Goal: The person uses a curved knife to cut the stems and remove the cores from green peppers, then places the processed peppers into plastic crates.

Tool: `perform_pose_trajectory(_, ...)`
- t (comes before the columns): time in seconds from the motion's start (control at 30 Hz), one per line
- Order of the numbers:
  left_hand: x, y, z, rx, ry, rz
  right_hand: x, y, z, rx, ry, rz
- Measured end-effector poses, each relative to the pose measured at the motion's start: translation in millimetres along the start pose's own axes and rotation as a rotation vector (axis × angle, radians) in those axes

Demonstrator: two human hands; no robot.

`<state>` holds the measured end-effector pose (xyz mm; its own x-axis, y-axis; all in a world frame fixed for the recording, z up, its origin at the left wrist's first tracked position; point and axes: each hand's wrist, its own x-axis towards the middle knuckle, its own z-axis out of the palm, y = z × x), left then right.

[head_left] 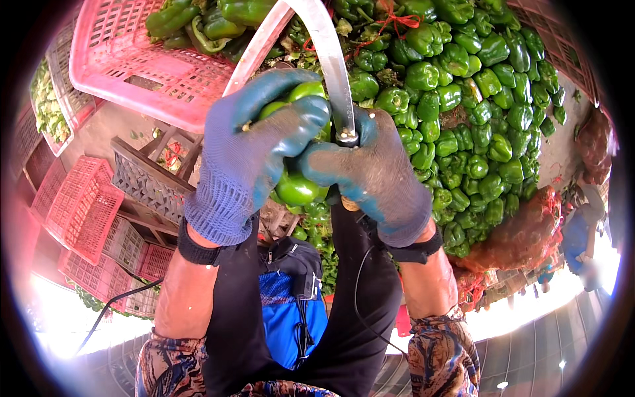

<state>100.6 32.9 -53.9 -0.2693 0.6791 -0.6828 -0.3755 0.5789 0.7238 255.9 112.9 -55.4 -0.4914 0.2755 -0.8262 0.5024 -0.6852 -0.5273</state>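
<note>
My left hand [263,119], in a blue rubber-coated knit glove, is closed around a green bell pepper [299,188]. Green also shows between its fingers; I cannot tell whether that is one pepper or two. In a similar, dirt-stained glove, my right hand [367,173] grips the dark handle of a knife with a curved steel blade [339,74]. The blade points away from me, and its base passes close beside the left fingertips. The right thumb reaches across to the pepper. Most of the handle is hidden in the right palm.
A large heap of green bell peppers [476,129] spreads ahead and right. At upper left stands a pink plastic crate [144,94] holding long green peppers [218,25]. More crates [82,208] stand left. A filled red mesh sack [516,233] lies right. Cables hang near both arms.
</note>
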Motion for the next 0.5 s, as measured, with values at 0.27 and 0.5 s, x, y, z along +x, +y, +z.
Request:
perform_pose_trajectory(0.27,-4.5,-28.3,-22.8,0.098,-0.072,-0.017,-7.6,-15.5,26.8,-0.283,0.153,-0.448)
perform_pose_trajectory(0.5,-4.2,-32.0,-46.2,0.425,0.013,0.521,-0.9,-20.8,35.6,0.114,0.176,-0.223)
